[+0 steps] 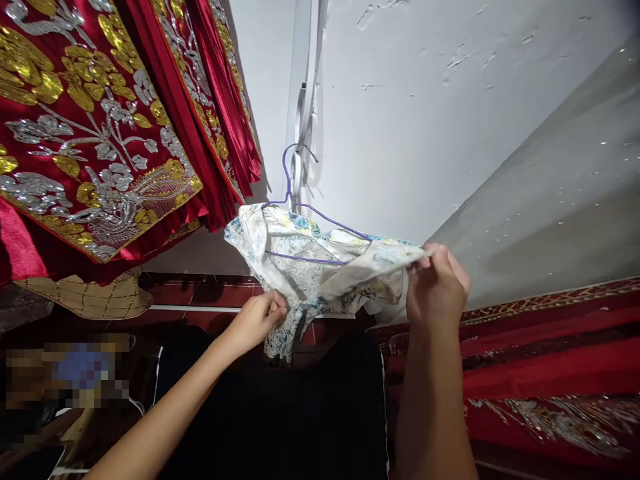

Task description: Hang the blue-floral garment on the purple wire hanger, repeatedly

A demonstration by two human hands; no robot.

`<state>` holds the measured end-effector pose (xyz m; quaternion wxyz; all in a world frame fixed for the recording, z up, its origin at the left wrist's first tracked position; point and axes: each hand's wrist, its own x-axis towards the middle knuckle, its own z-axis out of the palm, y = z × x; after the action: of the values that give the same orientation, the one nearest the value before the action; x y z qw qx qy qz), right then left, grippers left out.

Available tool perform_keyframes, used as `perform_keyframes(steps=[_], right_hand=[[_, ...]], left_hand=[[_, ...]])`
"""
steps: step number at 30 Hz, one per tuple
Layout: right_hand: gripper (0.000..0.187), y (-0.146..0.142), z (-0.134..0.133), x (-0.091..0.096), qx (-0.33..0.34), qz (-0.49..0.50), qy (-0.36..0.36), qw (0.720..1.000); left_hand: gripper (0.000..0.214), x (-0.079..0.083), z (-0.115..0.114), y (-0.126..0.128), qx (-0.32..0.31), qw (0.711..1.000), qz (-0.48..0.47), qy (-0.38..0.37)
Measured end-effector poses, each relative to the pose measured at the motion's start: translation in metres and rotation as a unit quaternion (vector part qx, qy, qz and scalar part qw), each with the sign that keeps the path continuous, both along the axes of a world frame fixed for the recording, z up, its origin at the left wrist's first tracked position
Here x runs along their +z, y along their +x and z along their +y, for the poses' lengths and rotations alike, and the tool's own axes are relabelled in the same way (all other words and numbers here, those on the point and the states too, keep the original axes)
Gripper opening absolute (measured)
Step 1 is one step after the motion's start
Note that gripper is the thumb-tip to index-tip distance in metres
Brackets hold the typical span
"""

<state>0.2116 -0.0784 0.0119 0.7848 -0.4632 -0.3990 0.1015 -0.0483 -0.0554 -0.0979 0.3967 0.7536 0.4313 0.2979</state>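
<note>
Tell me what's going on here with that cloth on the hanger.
A person is handling a pale floral garment draped over a purple wire hanger, which hooks onto a white fitting on the wall. The left hand grips the fabric's lower edge; the right hand pinches its right end, held out sideways. Red embroidered cloths hang at upper left.

Red embroidered drapes are crowding the upper left, just beside the purple hanger. The floral garment is blocking the middle. Open room is lying to its right, before the white wall. Red fabric is bounding the lower right.
</note>
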Motion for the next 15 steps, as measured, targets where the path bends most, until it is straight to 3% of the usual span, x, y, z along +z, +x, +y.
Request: perform_keyframes(steps=[2,3,5,7,8,11,13,15], right_hand=[[0.019,0.026,-0.013,-0.023,0.081,0.135,0.021,0.987],[0.019,0.036,-0.020,-0.036,0.129,0.203,0.039,0.970],[0.015,0.044,-0.030,-0.063,0.186,0.314,0.069,0.928],[0.008,0.040,-0.036,-0.090,0.189,0.383,0.069,0.901],[0.007,0.036,-0.038,-0.103,0.180,0.404,0.060,0.895],[0.010,0.019,-0.039,-0.137,0.149,0.428,0.027,0.891],[0.009,0.012,-0.039,-0.156,0.136,0.426,0.008,0.895],[0.009,0.007,-0.039,-0.172,0.137,0.421,-0.016,0.897]], left_hand=[[0.018,-0.005,-0.001,-0.007,-0.028,1.000,-0.009,0.002],[0.025,-0.002,0.005,-0.010,-0.006,0.999,-0.026,0.030],[0.055,0.012,0.028,-0.014,0.107,0.983,-0.068,0.134],[0.076,0.031,0.061,-0.016,0.229,0.938,-0.089,0.246],[0.077,0.041,0.078,-0.016,0.251,0.924,-0.082,0.276],[0.047,0.061,0.115,-0.019,0.213,0.938,-0.044,0.272],[0.024,0.065,0.121,-0.023,0.188,0.949,-0.048,0.248],[0.017,0.061,0.114,-0.030,0.200,0.949,-0.071,0.235]])
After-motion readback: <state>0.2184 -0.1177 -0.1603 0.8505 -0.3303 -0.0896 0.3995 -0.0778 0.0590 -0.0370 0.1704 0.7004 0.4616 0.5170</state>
